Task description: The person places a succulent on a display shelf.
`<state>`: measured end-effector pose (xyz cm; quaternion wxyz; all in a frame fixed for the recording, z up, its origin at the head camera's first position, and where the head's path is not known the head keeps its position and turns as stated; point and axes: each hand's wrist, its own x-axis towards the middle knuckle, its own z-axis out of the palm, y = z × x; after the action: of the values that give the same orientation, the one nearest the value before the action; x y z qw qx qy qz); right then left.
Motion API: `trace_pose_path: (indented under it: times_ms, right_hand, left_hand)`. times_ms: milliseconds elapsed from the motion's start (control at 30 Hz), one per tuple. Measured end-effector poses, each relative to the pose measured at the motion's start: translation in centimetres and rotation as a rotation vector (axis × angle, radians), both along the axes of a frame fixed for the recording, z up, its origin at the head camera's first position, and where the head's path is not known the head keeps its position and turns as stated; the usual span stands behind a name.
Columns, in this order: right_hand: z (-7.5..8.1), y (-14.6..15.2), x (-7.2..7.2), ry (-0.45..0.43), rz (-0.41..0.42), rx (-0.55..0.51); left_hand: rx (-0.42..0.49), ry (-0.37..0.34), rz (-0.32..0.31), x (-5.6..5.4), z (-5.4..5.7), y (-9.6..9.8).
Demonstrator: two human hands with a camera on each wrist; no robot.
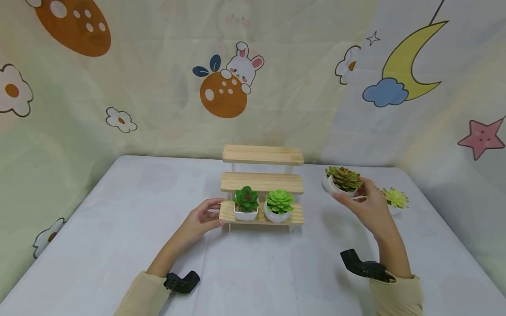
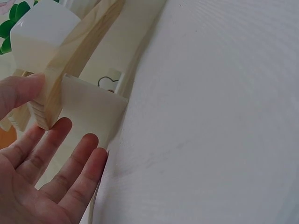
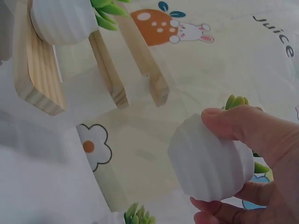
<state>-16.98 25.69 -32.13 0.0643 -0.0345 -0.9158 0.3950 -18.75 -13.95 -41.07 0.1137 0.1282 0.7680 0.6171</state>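
My right hand point(image 1: 370, 208) grips a succulent point(image 1: 345, 178) with brownish-green leaves by its ribbed white pot point(image 3: 205, 161), raised over the table right of a wooden three-step stand point(image 1: 262, 182). At the stand's left end, my left hand point(image 1: 203, 217) pinches the lowest board point(image 2: 74, 56), thumb on top and fingertips at its underside, the other fingers spread. On that lowest step stand a dark green succulent point(image 1: 246, 199) in a squarish white pot and a bright green succulent point(image 1: 279, 202) in a round white pot.
A yellow-green succulent point(image 1: 395, 199) in a white pot stands on the table behind my right hand, which partly hides it. The white-covered table point(image 1: 158, 188) meets a printed cloth backdrop point(image 1: 292, 87) at its back and sides. The stand's two upper steps carry nothing.
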Motion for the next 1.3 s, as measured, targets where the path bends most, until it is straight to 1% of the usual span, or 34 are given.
trace_pose_path:
  times_ms: [200,500,767,1000,1300]
  right_hand:
    - [0.3,-2.5,-0.5,0.009,0.004,-0.045]
    - [0.5,-6.2,-1.5,-0.030,0.071,-0.101]
    - [0.5,-8.1,-2.0,-0.031,0.125,-0.126]
    - [1.0,-9.8,-2.6,0.011,0.163,-0.147]
    - [1.8,-11.6,-2.9,-0.029,0.203,-0.157]
  left_hand:
    - [0.009,0.003,-0.010,-0.1,-0.2,0.1]
    - [0.018,-0.009,0.000,0.0,-0.2,0.1]
    - [0.027,-0.024,0.005,0.0,-0.1,0.1]
    - [0.027,-0.010,-0.006,0.0,-0.1,0.1]
    - [0.026,-0.001,0.002,0.0,-0.1,0.2]
